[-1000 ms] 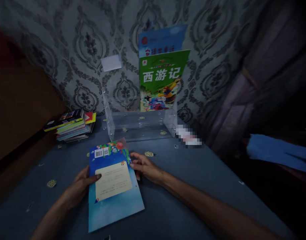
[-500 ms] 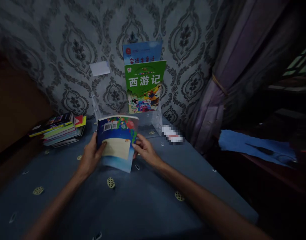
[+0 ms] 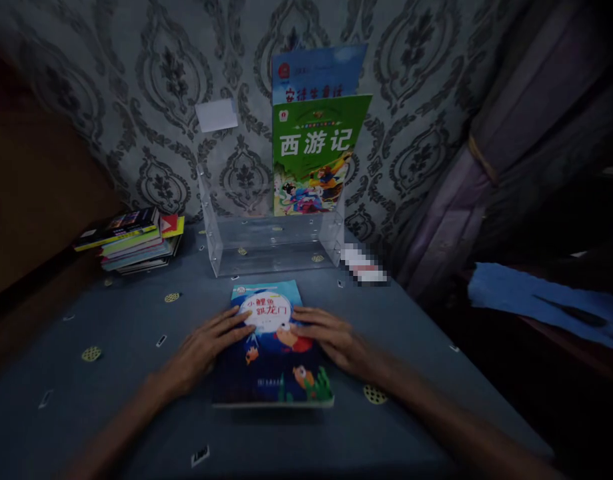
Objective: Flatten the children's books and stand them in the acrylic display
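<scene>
A dark blue picture book (image 3: 259,367) with cartoon fish and a white circle around its title lies front cover up on the table in front of me. My left hand (image 3: 209,347) rests on its left side, fingers stretched over the cover. From the other side, my right hand (image 3: 336,339) lays its extended fingers on the right part of the cover. Behind the book stands a clear acrylic rack (image 3: 281,233). On the rack's right side a green book (image 3: 311,163) leans upright, with a light blue book (image 3: 319,70) showing above and behind it.
Several books are piled in a stack (image 3: 141,250) at the back left. A white card (image 3: 216,115) sits at the rack's upper left. Right of the rack lies a blurred-out white item (image 3: 363,267). Beyond the table's right edge are a blue cloth (image 3: 511,287) and a tied curtain (image 3: 456,193).
The book was held up with its back cover toward me; now it lies on the table, front cover up. My hands went from gripping its sides to lying flat on it.
</scene>
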Demonstrator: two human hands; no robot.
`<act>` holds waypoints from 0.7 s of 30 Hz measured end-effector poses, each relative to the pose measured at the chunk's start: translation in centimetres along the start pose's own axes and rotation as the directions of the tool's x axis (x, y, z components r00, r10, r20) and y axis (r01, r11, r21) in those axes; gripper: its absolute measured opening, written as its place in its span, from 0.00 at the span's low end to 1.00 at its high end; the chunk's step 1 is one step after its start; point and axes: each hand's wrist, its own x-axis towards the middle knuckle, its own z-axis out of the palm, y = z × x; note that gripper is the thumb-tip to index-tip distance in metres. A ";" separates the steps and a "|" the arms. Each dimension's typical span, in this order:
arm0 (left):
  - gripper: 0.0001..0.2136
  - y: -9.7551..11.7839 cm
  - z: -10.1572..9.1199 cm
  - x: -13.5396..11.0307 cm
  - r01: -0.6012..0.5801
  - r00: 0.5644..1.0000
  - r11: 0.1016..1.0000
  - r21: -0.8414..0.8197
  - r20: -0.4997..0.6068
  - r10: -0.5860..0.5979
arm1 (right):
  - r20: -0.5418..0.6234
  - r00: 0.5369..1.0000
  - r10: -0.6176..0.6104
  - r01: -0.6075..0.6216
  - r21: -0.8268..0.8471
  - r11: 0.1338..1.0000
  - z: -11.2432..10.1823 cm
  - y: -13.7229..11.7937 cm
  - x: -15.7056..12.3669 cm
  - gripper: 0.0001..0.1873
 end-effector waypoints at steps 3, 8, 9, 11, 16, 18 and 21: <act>0.31 -0.1 0.6 -0.8 0.023 0.991 1.000 -0.001 0.133 -0.023 | 0.185 0.982 0.040 -0.020 -0.113 0.993 -0.2 -0.5 -0.8 0.21; 0.24 -0.7 0.3 0.5 0.069 0.995 0.997 -0.031 0.080 -0.067 | 0.304 0.939 0.163 -0.095 -0.228 0.969 -0.5 -1.9 2.5 0.20; 0.22 -1.0 0.4 1.2 0.091 0.995 0.996 -0.024 0.031 -0.090 | 0.293 0.941 0.168 -0.103 -0.225 0.969 0.1 -2.1 3.5 0.20; 0.17 -1.9 1.0 2.8 0.141 0.988 0.990 -0.011 -0.067 -0.141 | 0.277 0.949 0.149 -0.097 -0.194 0.976 1.8 -2.2 5.5 0.20; 0.16 -4.0 2.9 5.4 0.237 0.955 0.972 -0.010 -0.181 -0.235 | 0.229 0.953 0.198 -0.152 -0.203 0.967 5.2 -0.1 7.6 0.20; 0.16 -4.3 3.3 5.5 0.246 0.953 0.969 -0.004 -0.178 -0.243 | 0.200 0.943 0.267 -0.220 -0.231 0.948 4.7 1.6 6.8 0.21; 0.17 -4.4 3.6 5.1 0.255 0.950 0.967 -0.008 -0.183 -0.252 | 0.091 0.923 0.375 -0.336 -0.289 0.897 2.9 3.8 4.9 0.21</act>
